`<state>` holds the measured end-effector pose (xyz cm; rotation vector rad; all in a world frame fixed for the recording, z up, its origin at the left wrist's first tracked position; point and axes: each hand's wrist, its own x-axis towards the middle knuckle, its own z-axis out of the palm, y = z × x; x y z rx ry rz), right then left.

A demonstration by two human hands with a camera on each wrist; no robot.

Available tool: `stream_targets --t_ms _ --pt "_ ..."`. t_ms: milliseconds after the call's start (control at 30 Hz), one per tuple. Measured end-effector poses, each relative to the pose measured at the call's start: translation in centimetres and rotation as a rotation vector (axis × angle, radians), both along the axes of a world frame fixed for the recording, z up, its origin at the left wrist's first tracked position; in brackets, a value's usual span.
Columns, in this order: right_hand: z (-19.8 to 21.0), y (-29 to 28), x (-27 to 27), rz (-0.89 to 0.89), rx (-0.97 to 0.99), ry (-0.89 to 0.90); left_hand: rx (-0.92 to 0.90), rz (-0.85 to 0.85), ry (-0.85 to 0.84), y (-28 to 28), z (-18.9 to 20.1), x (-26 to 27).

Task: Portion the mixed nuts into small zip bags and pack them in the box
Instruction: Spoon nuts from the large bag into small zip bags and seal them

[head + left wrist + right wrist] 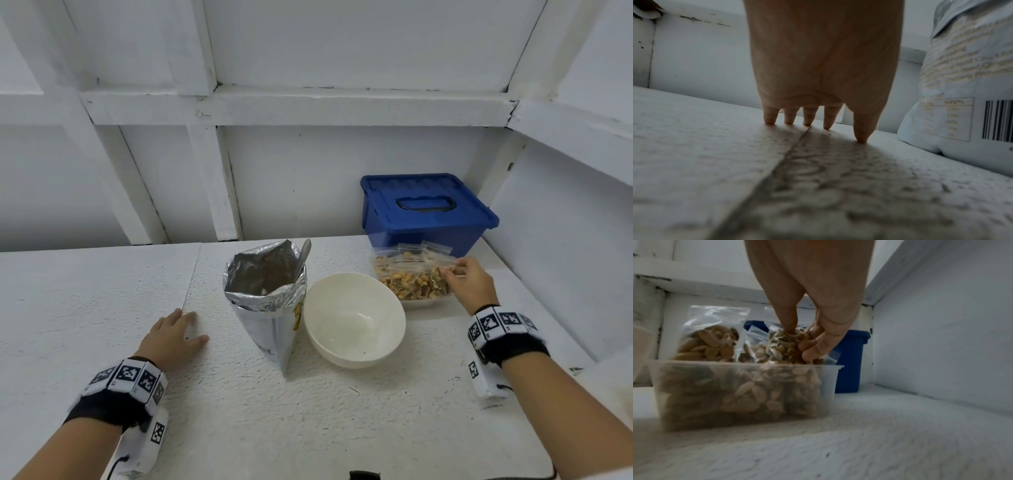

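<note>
A clear plastic box (426, 303) (830, 386) at the right of the table holds several small zip bags of mixed nuts (407, 279) (709, 344). My right hand (460, 274) (803, 344) reaches in from the right and pinches the rightmost zip bag of nuts (789, 345) with thumb and fingers. An opened foil nut bag (265, 291) (966, 81) stands mid-table with a spoon handle (305, 253) sticking out. Beside it sits an empty white bowl (354, 320). My left hand (174, 334) (813, 123) rests on the table left of the foil bag, fingers straight, holding nothing.
A blue lidded storage box (424, 209) (851, 363) stands at the back right corner against the wall. White walls close in behind and on the right. The white table (85, 308) has a seam running under my left hand.
</note>
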<state>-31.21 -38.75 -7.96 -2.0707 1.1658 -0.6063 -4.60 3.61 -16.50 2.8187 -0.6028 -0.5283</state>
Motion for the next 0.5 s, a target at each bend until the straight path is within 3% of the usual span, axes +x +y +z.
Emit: stream_targets --t_ms 233,500 --pt "-1.2 0.0 0.8 -0.058 0.009 0.048 0.006 0.011 -0.005 -0.2 0.2 -0.1" --pt "-1.3 1.2 0.8 -0.162 -0.088 -0.094 -0.004 0.016 0.002 -0.3 0.4 -0.3"
